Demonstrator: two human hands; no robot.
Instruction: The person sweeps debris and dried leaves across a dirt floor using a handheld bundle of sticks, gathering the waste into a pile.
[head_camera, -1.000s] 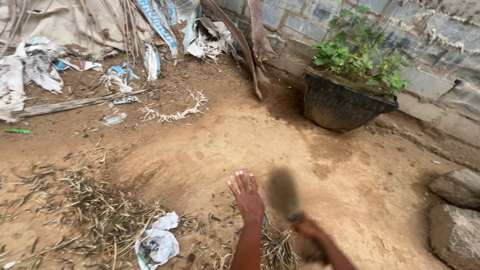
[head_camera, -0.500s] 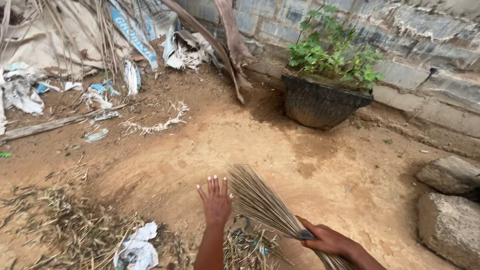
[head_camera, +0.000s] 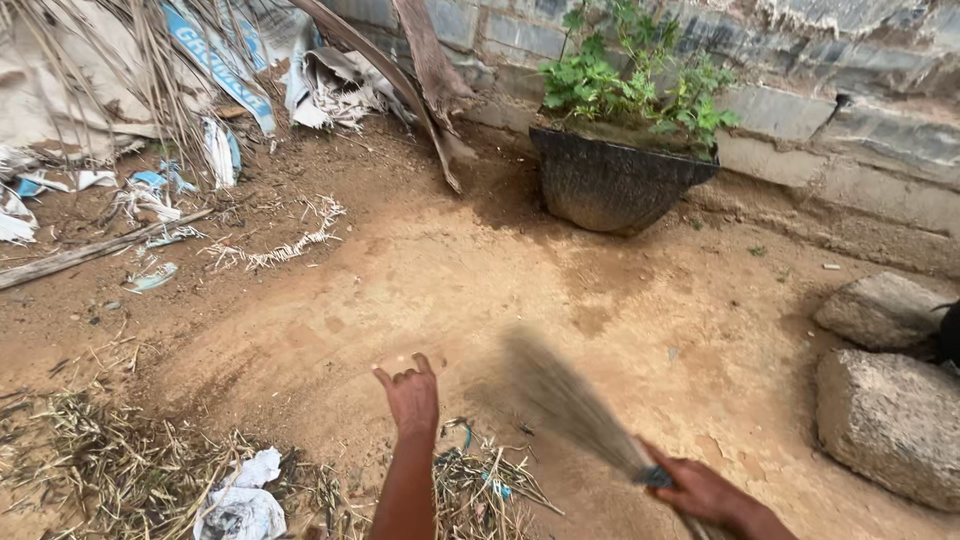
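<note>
Right hand (head_camera: 700, 492) gripping bristly straw broom (head_camera: 570, 405) (blurred), sandy ground (head_camera: 420, 270)

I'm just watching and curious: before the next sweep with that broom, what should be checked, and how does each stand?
1. Right hand grip on the broom: ok, closed on the bound end.
2. Left hand out of the bristles' way: ok, held apart.
3. Litter pile lies to the left: ok.
4. Plant pot away from the broom: ok.
5. Stones near the right side: cannot tell whether the swing clears them.
</note>
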